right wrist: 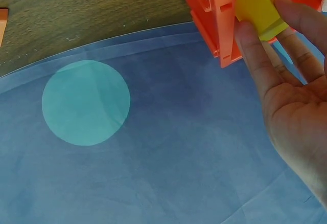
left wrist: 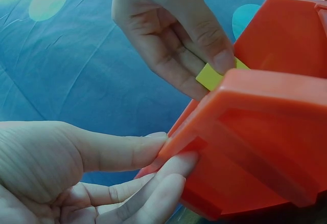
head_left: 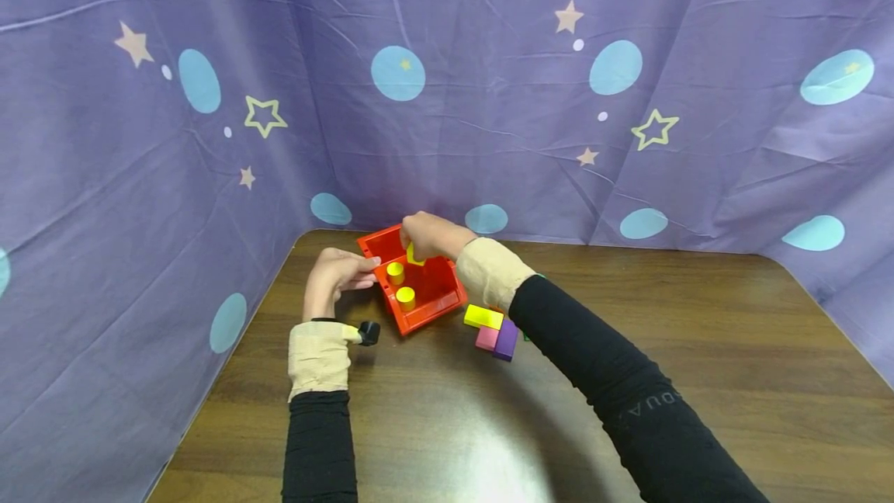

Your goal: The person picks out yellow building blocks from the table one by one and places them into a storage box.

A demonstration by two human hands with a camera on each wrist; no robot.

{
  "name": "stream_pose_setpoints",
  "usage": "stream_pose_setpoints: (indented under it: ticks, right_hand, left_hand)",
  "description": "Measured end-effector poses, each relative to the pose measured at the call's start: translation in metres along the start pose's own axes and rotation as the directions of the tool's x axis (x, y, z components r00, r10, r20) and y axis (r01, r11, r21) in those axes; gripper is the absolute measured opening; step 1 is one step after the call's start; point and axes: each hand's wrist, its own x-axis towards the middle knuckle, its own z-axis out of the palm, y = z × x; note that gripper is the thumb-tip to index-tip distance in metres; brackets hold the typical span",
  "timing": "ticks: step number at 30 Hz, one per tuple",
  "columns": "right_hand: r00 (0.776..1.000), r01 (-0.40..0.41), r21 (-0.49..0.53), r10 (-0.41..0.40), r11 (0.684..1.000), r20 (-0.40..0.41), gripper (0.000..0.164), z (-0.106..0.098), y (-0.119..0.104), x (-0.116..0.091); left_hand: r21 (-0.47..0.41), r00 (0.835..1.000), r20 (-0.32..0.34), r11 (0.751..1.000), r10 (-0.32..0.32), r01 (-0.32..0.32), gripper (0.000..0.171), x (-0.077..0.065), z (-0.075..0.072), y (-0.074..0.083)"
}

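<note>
While I monitored the feeds from a distance, the red plastic box stood askew just left of centre in the head frame, over the wooden table; how much of its base touched the wood I could not tell. Left hand: thumb and fingers clamped on the box's left edge, thumb on one face, fingers behind. Right hand: digits pinched on a yellow block, at the box's upper part in the head frame, upper right of the right wrist frame. Fingers hid the block's full outline; flat faces showed. Two yellow cylinders were inside the box, toward its left side. To the box's lower right, a yellow bar, a pink block and a purple block lay grouped.

Handling estimate: I judged the box light, stiff and, from its gloss, somewhat slick; it seemed apt to swivel under a one-edge hold. Best hold: the thick rim, thumb opposing fingers. Steep tilting looked risky, since the cylinders might slide. Block: probably light, rigid, smooth; opposite flat faces seemed the surest purchase.
</note>
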Motion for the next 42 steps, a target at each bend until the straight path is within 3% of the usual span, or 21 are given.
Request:
stream_pose_setpoints:
  ticks: [4, 10, 17, 23, 29, 42]
  right_hand:
    - [1.0, -0.015, 0.002, 0.015, 1.0, 0.006, 0.027, 0.002, -0.001, 0.002]
    - [1.0, -0.021, -0.019, 0.021, 1.0, -0.004, 0.025, 0.007, 0.0, 0.005]
    - [0.999, -0.039, -0.027, 0.038, 0.999, -0.009, 0.026, 0.014, -0.001, 0.01]
    - [0.998, -0.056, -0.028, 0.056, 0.998, -0.012, 0.012, 0.02, -0.003, 0.015]
    - [0.997, -0.072, -0.065, 0.072, 0.995, -0.004, 0.032, 0.024, -0.004, 0.023]
    - [0.996, -0.086, -0.045, 0.085, 0.995, -0.021, 0.023, 0.033, -0.004, 0.026]
  left_hand:
    - [0.0, 1.0, -0.002, 1.0, -0.002, 0.002, 0.019, -0.001, 0.0, 0.001]
    - [0.002, 1.0, 0.0, 1.0, -0.005, 0.005, 0.025, -0.001, -0.001, 0.001]
    - [-0.005, 1.0, 0.0, 1.0, -0.005, 0.005, 0.014, 0.001, -0.001, -0.001]
    - [-0.003, 1.0, 0.01, 1.0, -0.016, 0.016, 0.018, 0.001, -0.001, -0.001]
    - [0.007, 1.0, 0.008, 1.0, -0.012, 0.012, 0.027, 0.0, -0.002, -0.001]
    - [-0.012, 1.0, 0.014, 1.0, 0.006, -0.006, 0.02, 0.0, -0.002, -0.002]
